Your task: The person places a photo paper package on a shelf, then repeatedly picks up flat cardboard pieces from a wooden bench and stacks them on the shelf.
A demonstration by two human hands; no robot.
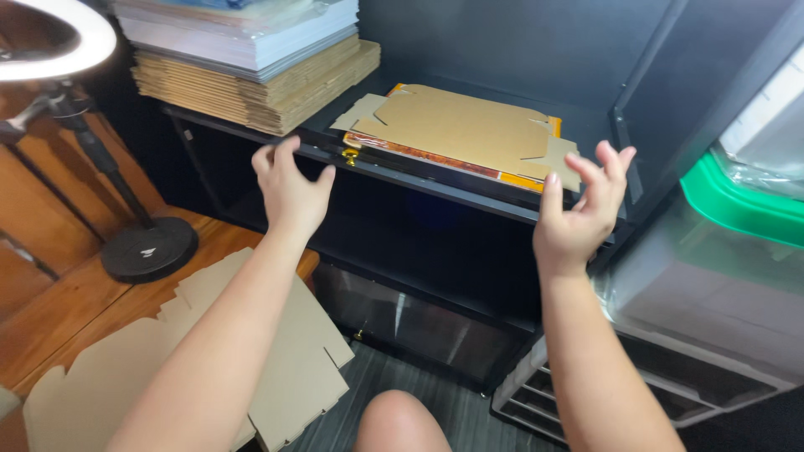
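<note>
Fingers (289,159) spread and empty on both the left hand (289,194) and right hand (578,219), flanking the flat die-cut cardboard blank (465,130) upper centre on the black shelf (435,186), best gripped evenly at both edges.

Flat die-cut brown cardboard sheet (456,130) lies on black shelf (435,186).

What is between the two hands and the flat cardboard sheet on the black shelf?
Nothing visible. The left hand and right hand are open in front of the black shelf, near its front edge. The flat cardboard sheet lies just behind that edge, uncovered. The stack of cardboard stands to the left, apart.
</note>
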